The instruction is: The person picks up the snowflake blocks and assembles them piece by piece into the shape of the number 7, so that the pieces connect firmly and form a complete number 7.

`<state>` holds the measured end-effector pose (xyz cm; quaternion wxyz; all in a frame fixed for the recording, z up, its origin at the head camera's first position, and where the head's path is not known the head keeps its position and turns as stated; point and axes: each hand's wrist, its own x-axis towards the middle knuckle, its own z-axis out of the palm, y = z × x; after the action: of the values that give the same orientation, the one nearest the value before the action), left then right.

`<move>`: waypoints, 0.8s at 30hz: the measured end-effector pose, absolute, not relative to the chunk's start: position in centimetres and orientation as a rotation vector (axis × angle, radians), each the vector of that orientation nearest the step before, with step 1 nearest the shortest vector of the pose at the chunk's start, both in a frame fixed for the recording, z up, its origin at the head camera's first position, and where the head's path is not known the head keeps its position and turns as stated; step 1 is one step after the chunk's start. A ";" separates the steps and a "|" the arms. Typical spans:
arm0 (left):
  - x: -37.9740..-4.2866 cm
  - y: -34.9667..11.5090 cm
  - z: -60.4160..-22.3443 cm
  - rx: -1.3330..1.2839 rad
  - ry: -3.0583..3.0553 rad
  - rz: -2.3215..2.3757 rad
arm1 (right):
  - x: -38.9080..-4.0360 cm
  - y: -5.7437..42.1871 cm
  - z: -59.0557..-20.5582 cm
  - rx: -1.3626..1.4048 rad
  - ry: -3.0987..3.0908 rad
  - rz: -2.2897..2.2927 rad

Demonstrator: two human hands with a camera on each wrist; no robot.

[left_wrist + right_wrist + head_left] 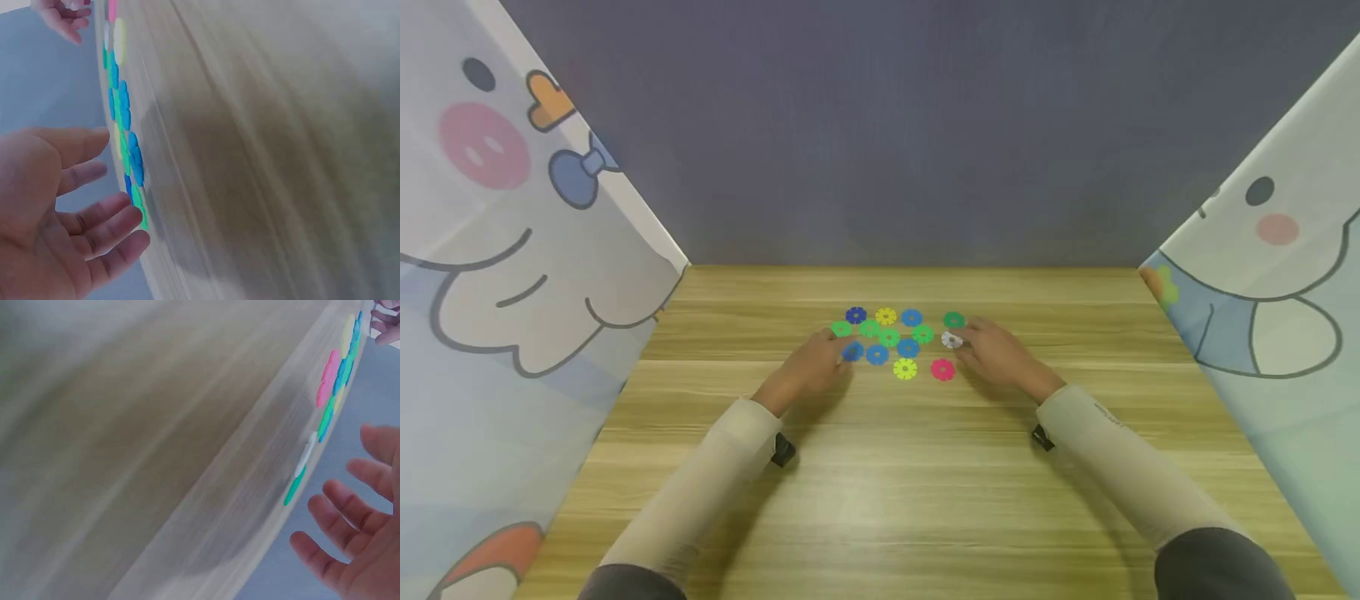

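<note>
Basically, discs (883,338), long axis 9-to-3 o'clock, lie mostly betw. L hand (811,365) & R hand (997,353), both loosely spread; L nearer bulk.

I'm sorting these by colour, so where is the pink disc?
In the head view, the pink disc lies right of centre, with the lime disc on its left and the right hand to its upper right.
</note>
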<state>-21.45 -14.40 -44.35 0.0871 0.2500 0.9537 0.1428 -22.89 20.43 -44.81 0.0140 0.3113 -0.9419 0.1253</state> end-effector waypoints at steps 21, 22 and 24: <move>-23.1 -13.3 -45.6 0.686 2.861 0.305 | -25.5 18.9 -45.4 0.830 -3.161 0.234; -23.1 -13.3 -45.5 0.686 2.866 0.307 | -25.6 18.8 -45.4 0.822 -3.164 0.230; -23.1 -13.3 -45.4 0.684 2.878 0.310 | -25.7 18.7 -45.3 0.806 -3.171 0.234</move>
<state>-23.08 -13.26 -45.39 0.0836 0.2292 0.9642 0.1037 -25.67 18.71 -45.31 -0.0693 0.2452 -0.9644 0.0713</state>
